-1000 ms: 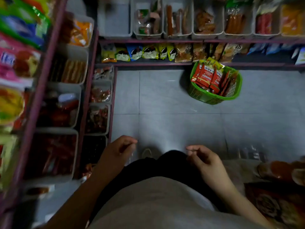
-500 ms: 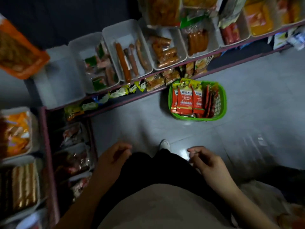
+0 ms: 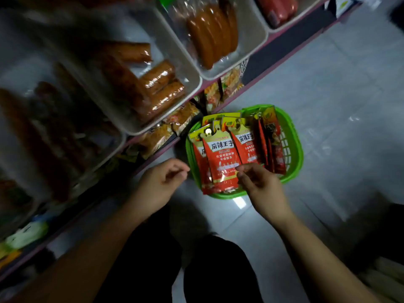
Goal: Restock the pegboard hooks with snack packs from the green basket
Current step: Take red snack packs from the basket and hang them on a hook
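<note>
A green basket (image 3: 295, 147) stands on the tiled floor beside the shelf foot. Several red and yellow snack packs (image 3: 220, 158) stand upright in it, with darker red packs (image 3: 273, 138) at their right. My right hand (image 3: 262, 186) is over the basket's near edge, its loosely curled fingertips at the lower right corner of the front pack; a grip is not visible. To the left of the basket my left hand (image 3: 159, 184) hangs loosely curled and holds nothing. No pegboard hooks are in view.
White trays (image 3: 194, 84) of wrapped sausages (image 3: 161, 84) fill the shelf at the upper left, overhanging the floor. Small snack packets (image 3: 177, 121) line the shelf foot behind the basket. Grey floor tiles (image 3: 338, 95) stretch right. My dark trouser legs (image 3: 218, 270) are below.
My view has dropped closer to the basket and shelf. Both hands have moved forward from my lap; the right one now reaches the front pack in the basket.
</note>
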